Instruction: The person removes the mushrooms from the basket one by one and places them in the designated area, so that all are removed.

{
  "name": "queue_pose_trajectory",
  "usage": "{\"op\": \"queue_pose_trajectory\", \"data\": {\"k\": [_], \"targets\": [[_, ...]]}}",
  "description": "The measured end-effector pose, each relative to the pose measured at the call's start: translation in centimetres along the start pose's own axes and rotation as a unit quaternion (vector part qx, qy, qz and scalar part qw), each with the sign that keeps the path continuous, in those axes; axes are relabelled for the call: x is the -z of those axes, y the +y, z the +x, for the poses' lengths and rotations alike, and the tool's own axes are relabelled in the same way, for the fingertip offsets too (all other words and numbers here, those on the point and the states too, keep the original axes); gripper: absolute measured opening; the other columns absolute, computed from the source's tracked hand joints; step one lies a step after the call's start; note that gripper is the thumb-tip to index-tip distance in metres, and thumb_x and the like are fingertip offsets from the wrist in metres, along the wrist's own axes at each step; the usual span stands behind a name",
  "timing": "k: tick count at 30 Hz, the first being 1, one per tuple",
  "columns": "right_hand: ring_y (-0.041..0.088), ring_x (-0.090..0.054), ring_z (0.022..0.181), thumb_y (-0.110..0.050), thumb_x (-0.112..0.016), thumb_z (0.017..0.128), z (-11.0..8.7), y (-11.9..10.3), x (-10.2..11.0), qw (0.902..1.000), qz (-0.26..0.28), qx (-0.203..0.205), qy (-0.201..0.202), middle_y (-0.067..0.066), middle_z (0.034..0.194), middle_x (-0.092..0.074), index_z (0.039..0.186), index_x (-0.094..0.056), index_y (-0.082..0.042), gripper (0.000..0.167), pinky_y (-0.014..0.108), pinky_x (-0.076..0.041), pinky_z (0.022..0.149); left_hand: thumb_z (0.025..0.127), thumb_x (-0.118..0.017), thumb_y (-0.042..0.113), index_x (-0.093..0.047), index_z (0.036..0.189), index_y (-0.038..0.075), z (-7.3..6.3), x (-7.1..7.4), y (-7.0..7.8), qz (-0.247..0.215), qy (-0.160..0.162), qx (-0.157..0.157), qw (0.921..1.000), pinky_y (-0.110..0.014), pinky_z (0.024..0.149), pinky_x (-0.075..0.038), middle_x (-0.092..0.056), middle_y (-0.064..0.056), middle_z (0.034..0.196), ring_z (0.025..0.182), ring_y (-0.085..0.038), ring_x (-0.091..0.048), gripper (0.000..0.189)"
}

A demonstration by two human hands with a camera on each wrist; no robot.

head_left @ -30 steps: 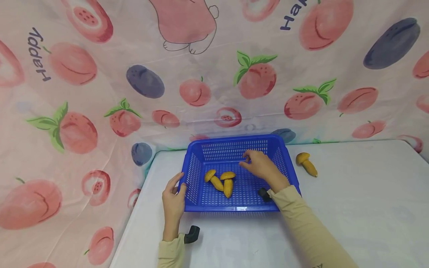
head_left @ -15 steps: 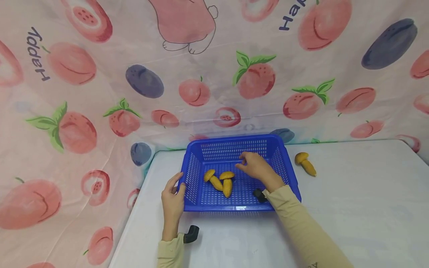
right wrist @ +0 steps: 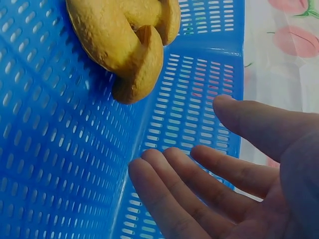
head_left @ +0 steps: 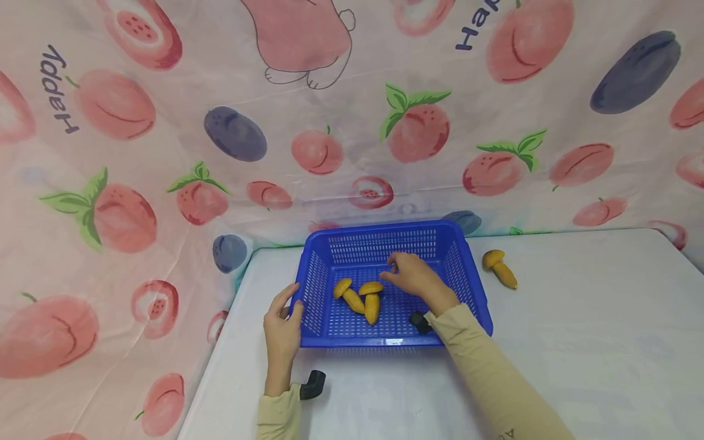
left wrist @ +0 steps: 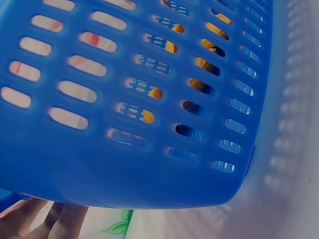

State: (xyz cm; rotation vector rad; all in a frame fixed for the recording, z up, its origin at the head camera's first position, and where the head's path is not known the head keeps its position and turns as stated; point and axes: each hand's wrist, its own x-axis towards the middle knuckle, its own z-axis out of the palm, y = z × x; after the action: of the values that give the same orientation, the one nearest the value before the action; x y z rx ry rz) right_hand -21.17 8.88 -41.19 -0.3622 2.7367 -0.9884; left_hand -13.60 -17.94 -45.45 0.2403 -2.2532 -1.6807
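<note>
A blue plastic basket [head_left: 397, 343] with slotted walls stands on the white table. Two yellow mushrooms [head_left: 372, 305] lie inside it, left of the middle, caps toward the back; they look large in the right wrist view, where one mushroom [right wrist: 107, 42] overlaps the other. My left hand [head_left: 283, 333] holds the basket's left rim, and its fingers [left wrist: 70, 221] show past the basket's edge in the left wrist view. Over the basket's floor, right of the mushrooms, is my right hand [head_left: 415, 276]. Its fingers [right wrist: 189, 169] and thumb are spread apart with nothing between them.
Another yellow mushroom [head_left: 499, 269] lies on the table [head_left: 594, 330] to the right of the basket. Close behind the basket hangs a pink cloth [head_left: 330, 208] printed with fruit. A black angled piece [head_left: 313, 385] sits at the left cuff.
My right hand has moved a little left inside the basket, closer to the two mushrooms. The left hand, basket and mushrooms stay as they were; the head view shifts slightly.
</note>
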Motion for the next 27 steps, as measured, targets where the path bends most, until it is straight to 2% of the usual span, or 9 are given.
{"op": "queue_pose_trajectory", "data": {"k": [4,12,19,27], "targets": [[0.028,-0.066,0.090,-0.022,-0.065,0.096,0.0,-0.2,-0.1,0.9999,0.000,-0.007,-0.008,0.018,0.104,-0.069,0.122,-0.061,0.007,0.040,0.041,-0.053,0.080,0.096,-0.056,0.004,-0.064,0.132,0.009,0.0,0.0,0.0,0.003,-0.001,0.002,1.0000,-0.014,0.085,-0.047,-0.055,-0.009,0.144,0.099,-0.031,-0.064,0.037],[0.028,-0.066,0.093,-0.021,-0.064,0.096,0.1,-0.5,-0.4,0.9997,0.007,-0.003,-0.022,0.018,0.104,-0.069,0.124,-0.060,0.008,0.041,0.040,-0.053,0.081,0.097,-0.056,0.003,-0.065,0.131,0.009,0.0,0.0,-0.1,0.001,0.001,-0.001,1.0000,-0.012,0.082,-0.047,-0.055,-0.008,0.144,0.097,-0.031,-0.064,0.036],[0.031,-0.065,0.100,-0.021,-0.064,0.096,0.3,-0.7,-0.8,0.9996,0.005,-0.008,-0.026,0.019,0.109,-0.069,0.124,-0.059,0.008,0.041,0.043,-0.053,0.087,0.097,-0.056,0.004,-0.064,0.132,0.010,0.0,0.0,0.0,0.003,0.001,0.001,1.0000,-0.011,0.083,-0.046,-0.055,-0.007,0.144,0.098,-0.031,-0.064,0.036],[0.033,-0.063,0.109,-0.024,-0.063,0.097,0.5,-1.1,-1.0,0.9984,0.004,-0.023,-0.052,0.020,0.119,-0.066,0.129,-0.058,0.006,0.044,0.044,-0.051,0.093,0.098,-0.055,0.006,-0.062,0.134,0.008,-0.2,0.0,0.1,0.014,-0.002,0.004,0.9999,-0.019,0.088,-0.049,-0.053,-0.010,0.146,0.101,-0.031,-0.064,0.037]]}}
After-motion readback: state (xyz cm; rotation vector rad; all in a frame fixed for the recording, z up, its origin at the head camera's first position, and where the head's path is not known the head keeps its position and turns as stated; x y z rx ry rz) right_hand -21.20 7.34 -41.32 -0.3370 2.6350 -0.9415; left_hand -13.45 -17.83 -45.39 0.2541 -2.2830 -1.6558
